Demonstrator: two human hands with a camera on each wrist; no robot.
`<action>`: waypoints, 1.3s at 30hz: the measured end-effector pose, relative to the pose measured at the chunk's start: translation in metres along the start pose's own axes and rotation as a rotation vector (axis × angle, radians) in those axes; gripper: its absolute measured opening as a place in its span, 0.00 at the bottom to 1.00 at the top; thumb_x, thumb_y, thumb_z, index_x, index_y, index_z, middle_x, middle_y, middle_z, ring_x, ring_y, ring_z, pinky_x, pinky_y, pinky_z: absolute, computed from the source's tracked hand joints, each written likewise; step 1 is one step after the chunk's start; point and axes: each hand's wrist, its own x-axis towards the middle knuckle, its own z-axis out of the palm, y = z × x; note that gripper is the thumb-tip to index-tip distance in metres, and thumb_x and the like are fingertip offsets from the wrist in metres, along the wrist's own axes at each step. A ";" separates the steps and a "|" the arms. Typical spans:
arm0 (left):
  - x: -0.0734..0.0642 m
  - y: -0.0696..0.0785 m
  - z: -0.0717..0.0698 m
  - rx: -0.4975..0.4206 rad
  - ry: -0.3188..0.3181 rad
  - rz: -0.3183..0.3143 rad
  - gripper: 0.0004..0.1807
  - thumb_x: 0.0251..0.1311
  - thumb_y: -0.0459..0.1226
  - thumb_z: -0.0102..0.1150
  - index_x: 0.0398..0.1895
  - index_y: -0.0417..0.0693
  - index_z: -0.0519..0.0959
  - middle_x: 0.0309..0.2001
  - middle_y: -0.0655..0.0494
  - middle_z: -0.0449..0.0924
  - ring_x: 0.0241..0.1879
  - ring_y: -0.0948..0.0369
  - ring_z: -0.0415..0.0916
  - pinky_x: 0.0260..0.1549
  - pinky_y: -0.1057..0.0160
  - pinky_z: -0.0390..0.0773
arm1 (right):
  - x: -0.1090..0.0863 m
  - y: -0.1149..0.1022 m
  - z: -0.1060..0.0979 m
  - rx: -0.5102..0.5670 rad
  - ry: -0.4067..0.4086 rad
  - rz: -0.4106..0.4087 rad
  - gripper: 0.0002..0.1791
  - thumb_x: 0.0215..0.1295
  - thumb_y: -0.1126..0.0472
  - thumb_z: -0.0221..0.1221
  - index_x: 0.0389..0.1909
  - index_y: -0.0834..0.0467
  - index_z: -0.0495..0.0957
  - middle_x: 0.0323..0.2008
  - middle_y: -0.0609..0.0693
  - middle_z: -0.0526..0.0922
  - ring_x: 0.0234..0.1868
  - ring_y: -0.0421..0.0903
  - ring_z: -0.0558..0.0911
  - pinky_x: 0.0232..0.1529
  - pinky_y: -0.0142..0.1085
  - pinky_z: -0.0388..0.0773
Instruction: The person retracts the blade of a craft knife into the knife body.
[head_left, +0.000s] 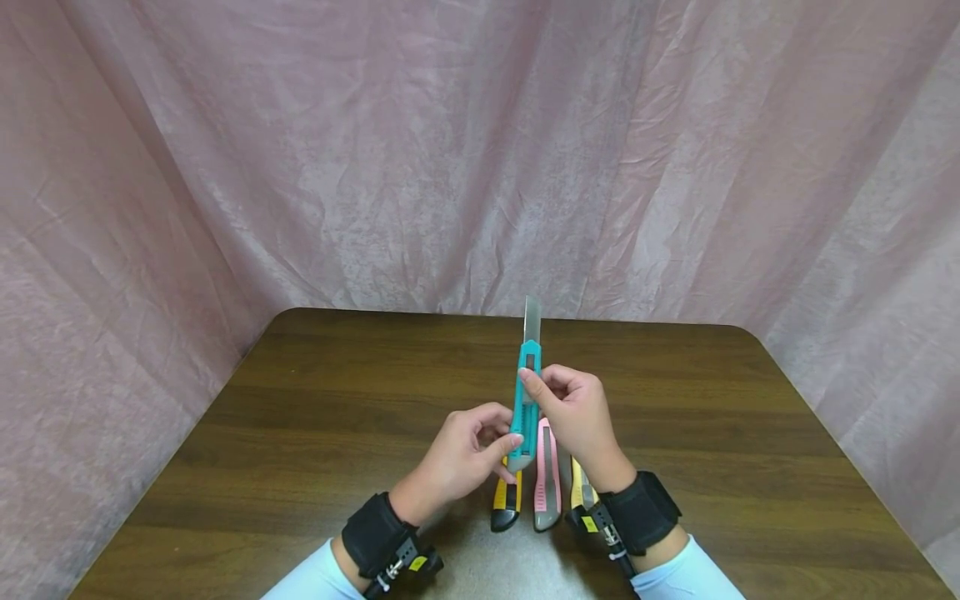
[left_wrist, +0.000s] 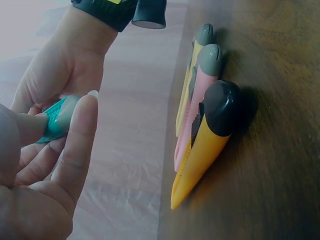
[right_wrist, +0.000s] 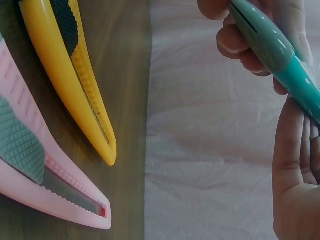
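A teal utility knife (head_left: 527, 408) with a grey end cap is held up over the table, its metal blade (head_left: 532, 320) extended and pointing away. My left hand (head_left: 467, 450) pinches the capped lower end between thumb and fingers. Higher on the body, my right hand (head_left: 581, 412) grips the knife, thumb lying across its front near the slider. Below it on the table lie a yellow-orange knife with a black end (left_wrist: 207, 145), a pink knife with a grey end (head_left: 547, 483) and a paler yellow knife (head_left: 581, 487), partly hidden behind the right wrist.
The brown wooden table (head_left: 337, 383) has rounded far corners. Pinkish draped cloth (head_left: 420, 167) hangs behind it and at both sides. Each wrist wears a black strap (head_left: 378, 536) with a small camera attached.
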 end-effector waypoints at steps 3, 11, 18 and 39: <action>0.000 0.000 0.000 -0.003 0.000 0.002 0.08 0.61 0.22 0.55 0.43 0.34 0.74 0.31 0.39 0.77 0.26 0.44 0.78 0.21 0.51 0.82 | 0.000 0.001 0.000 -0.015 -0.006 -0.036 0.10 0.66 0.64 0.58 0.25 0.62 0.79 0.18 0.56 0.74 0.18 0.49 0.72 0.17 0.32 0.75; 0.000 0.000 -0.001 -0.011 0.000 0.003 0.08 0.61 0.22 0.55 0.43 0.34 0.74 0.31 0.39 0.77 0.26 0.44 0.78 0.22 0.49 0.82 | -0.002 0.000 0.001 -0.014 -0.009 -0.079 0.05 0.64 0.68 0.59 0.28 0.62 0.79 0.19 0.54 0.74 0.20 0.46 0.71 0.17 0.30 0.72; 0.000 0.001 0.000 -0.010 -0.003 -0.002 0.08 0.61 0.22 0.55 0.43 0.34 0.74 0.32 0.39 0.77 0.27 0.44 0.78 0.22 0.51 0.83 | -0.002 0.004 0.001 0.020 -0.003 -0.068 0.06 0.64 0.68 0.59 0.28 0.62 0.80 0.19 0.55 0.75 0.19 0.50 0.71 0.16 0.30 0.72; 0.002 0.002 -0.003 0.016 0.028 -0.006 0.08 0.62 0.23 0.54 0.43 0.35 0.73 0.31 0.41 0.77 0.24 0.44 0.78 0.22 0.50 0.82 | -0.001 0.004 0.003 -0.007 -0.049 -0.082 0.04 0.64 0.68 0.59 0.30 0.62 0.80 0.21 0.53 0.77 0.21 0.46 0.71 0.19 0.31 0.71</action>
